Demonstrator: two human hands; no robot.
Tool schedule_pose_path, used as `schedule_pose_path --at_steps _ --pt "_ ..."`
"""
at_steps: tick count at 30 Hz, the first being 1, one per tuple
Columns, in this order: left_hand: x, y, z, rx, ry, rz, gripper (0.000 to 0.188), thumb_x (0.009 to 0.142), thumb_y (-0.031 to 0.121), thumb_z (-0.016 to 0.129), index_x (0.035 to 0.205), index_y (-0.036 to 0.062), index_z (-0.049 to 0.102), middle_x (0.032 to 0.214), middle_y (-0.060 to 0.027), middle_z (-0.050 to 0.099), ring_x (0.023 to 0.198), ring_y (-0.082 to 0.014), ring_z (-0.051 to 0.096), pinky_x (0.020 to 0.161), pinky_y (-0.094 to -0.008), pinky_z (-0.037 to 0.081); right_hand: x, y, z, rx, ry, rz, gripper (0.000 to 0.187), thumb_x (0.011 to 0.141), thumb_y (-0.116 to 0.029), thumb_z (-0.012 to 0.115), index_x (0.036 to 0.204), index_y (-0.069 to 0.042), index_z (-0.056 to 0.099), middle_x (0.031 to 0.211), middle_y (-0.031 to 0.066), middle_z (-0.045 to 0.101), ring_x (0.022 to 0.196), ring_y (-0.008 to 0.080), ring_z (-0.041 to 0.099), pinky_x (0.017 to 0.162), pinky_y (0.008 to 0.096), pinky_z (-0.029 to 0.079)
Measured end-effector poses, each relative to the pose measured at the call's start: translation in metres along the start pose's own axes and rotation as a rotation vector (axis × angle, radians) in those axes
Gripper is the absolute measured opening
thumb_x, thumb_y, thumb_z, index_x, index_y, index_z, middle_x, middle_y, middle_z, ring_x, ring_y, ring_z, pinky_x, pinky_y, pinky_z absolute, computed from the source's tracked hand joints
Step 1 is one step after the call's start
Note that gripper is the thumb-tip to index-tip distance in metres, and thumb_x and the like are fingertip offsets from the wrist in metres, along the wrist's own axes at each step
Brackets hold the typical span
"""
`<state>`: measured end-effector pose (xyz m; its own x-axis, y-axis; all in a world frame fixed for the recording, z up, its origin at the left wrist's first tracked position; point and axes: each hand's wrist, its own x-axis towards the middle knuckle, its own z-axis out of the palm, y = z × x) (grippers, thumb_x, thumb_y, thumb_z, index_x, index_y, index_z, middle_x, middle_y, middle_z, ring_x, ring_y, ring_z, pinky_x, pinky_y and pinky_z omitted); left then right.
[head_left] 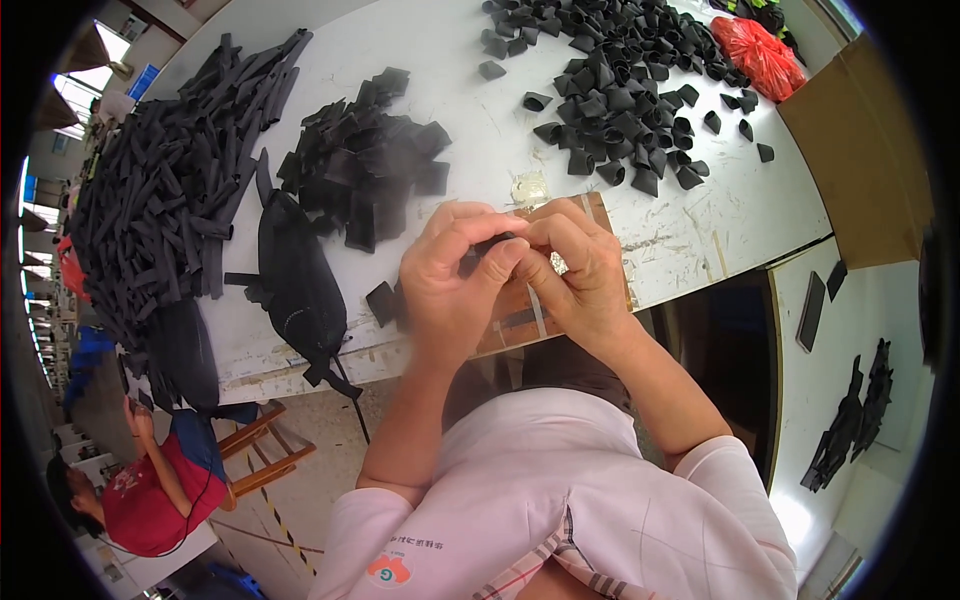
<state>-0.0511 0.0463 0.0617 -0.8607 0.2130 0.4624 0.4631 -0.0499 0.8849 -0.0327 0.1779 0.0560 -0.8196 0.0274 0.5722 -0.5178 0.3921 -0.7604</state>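
My left hand and my right hand meet over the table edge with fingertips pinched together. Between them is a small black fabric piece, mostly hidden by the fingers. Below the hands lies a wooden board with pale tape strips. A loose heap of flat black fabric pieces is just beyond my left hand, and a few more lie by that wrist. Farther off to the right spreads a big scatter of black pieces folded into loops.
A black pouch with straps lies at left, beside a large pile of black strips. At far right are a red plastic bag and a cardboard box. A dark phone rests on a side surface. A person in red sits lower left.
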Motion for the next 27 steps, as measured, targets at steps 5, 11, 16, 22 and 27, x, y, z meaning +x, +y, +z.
schedule_pose_path --at_steps 5,11,16,22,27 --pt "-0.006 -0.003 -0.005 -0.698 0.177 -0.161 0.014 0.084 0.014 0.058 0.092 0.0032 0.059 0.091 -0.0082 0.053 0.087 -0.0173 0.049 0.082 -0.0311 0.040 0.007 -0.016 -0.006 0.075 -0.128 0.169 0.014 0.069 -0.001 0.066 0.081 -0.002 0.059 0.069 0.0050 0.052 0.056 0.0124 0.051 0.048 0.0260 0.040" --pt "-0.012 -0.011 -0.006 -1.120 0.176 -0.379 0.012 0.084 0.018 0.057 0.090 0.0076 0.059 0.090 -0.0062 0.052 0.092 -0.0210 0.048 0.086 -0.0361 0.040 0.009 -0.017 -0.007 0.053 -0.059 0.088 0.013 0.067 0.002 0.065 0.078 -0.002 0.060 0.067 0.0062 0.051 0.055 0.0170 0.049 0.049 0.0283 0.039" --pt "-0.018 -0.021 -0.003 -0.953 0.158 -0.346 0.012 0.084 0.016 0.056 0.090 0.0062 0.059 0.090 -0.0068 0.053 0.092 -0.0198 0.049 0.084 -0.0335 0.040 -0.005 -0.004 -0.001 -0.090 -0.041 -0.021 0.011 0.068 0.001 0.065 0.077 -0.002 0.059 0.065 0.0070 0.049 0.060 0.0219 0.049 0.051 0.0308 0.040" --pt "-0.019 -0.023 -0.008 -0.588 0.291 -0.312 0.010 0.084 0.009 0.057 0.087 0.0007 0.060 0.088 -0.0078 0.057 0.084 -0.0146 0.050 0.080 -0.0279 0.040 -0.003 -0.016 -0.001 -0.184 -0.076 0.006 0.009 0.069 -0.002 0.065 0.075 -0.001 0.058 0.064 0.0074 0.047 0.058 0.0223 0.049 0.050 0.0310 0.039" --pt "-0.031 -0.029 -0.023 -0.088 0.406 -0.321 0.009 0.083 0.006 0.057 0.086 -0.0021 0.060 0.085 -0.0049 0.059 0.074 -0.0086 0.051 0.069 -0.0218 0.041 0.017 -0.016 -0.020 0.153 -0.132 0.258 0.011 0.077 -0.009 0.064 0.072 -0.001 0.058 0.065 0.0043 0.054 0.055 0.0126 0.049 0.048 0.0248 0.037"
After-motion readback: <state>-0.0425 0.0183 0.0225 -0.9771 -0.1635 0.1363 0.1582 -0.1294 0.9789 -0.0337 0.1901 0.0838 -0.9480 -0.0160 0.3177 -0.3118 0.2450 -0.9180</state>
